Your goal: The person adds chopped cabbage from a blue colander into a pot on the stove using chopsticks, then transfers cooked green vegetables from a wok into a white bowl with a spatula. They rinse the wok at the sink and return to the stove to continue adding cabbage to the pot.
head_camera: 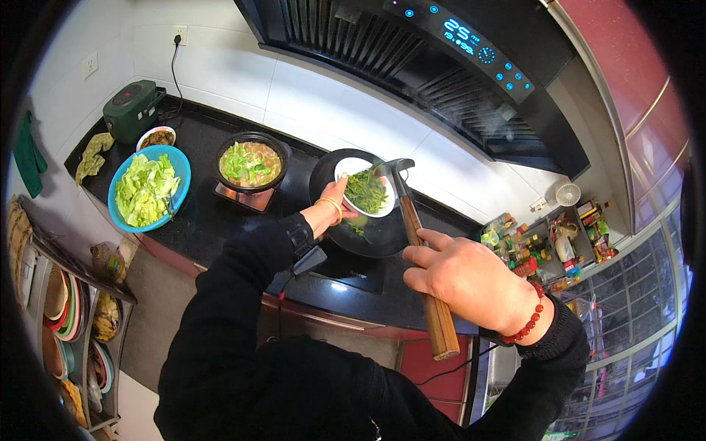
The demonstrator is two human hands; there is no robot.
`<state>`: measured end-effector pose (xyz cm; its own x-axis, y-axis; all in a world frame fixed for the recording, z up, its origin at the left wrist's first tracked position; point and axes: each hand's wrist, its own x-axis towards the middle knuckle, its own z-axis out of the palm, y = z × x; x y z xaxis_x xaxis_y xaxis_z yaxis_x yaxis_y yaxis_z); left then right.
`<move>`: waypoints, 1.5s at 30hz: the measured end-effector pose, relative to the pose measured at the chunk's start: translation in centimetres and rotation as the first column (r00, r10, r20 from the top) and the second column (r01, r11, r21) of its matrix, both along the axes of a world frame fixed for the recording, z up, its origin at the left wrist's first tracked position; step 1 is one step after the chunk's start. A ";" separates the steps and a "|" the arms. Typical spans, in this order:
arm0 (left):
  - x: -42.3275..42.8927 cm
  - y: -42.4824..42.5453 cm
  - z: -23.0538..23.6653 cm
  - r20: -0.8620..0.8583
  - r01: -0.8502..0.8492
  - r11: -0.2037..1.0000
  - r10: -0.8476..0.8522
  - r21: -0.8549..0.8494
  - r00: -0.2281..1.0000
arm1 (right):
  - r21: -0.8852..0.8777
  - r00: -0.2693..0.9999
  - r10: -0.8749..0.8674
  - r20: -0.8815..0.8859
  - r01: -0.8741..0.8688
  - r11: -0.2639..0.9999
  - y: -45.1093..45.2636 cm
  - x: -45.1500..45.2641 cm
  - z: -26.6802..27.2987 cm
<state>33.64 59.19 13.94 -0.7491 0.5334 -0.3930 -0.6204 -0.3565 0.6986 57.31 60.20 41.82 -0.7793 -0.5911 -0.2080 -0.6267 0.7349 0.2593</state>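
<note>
My left hand (pixel 329 206) grips the near left side of a white bowl (pixel 348 165), which is tilted above a black wok (pixel 380 245). Cooked leafy greens (pixel 367 191) lie in the bowl. My right hand (pixel 460 273) is closed around the wooden handle of a metal wok spatula or ladle (pixel 408 212). The tool's metal head is at the bowl's far right rim, beside the greens; whether it touches them I cannot tell. A few green scraps (pixel 358 229) and some liquid remain in the wok.
Left of the wok, a pot of soup with leaves (pixel 251 165) sits over a lit burner. Farther left are a blue basket of lettuce (pixel 146 190), a small bowl of food (pixel 157 138) and a green appliance (pixel 132 110). Bottles (pixel 524 251) crowd the right. A range hood (pixel 419 71) hangs above.
</note>
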 end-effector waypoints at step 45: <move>0.8 -11.2 2.1 -0.014 -0.277 0.959 0.278 0.067 0.960 | -0.875 0.822 -0.382 0.423 0.480 0.066 21.9 -19.3 -12.2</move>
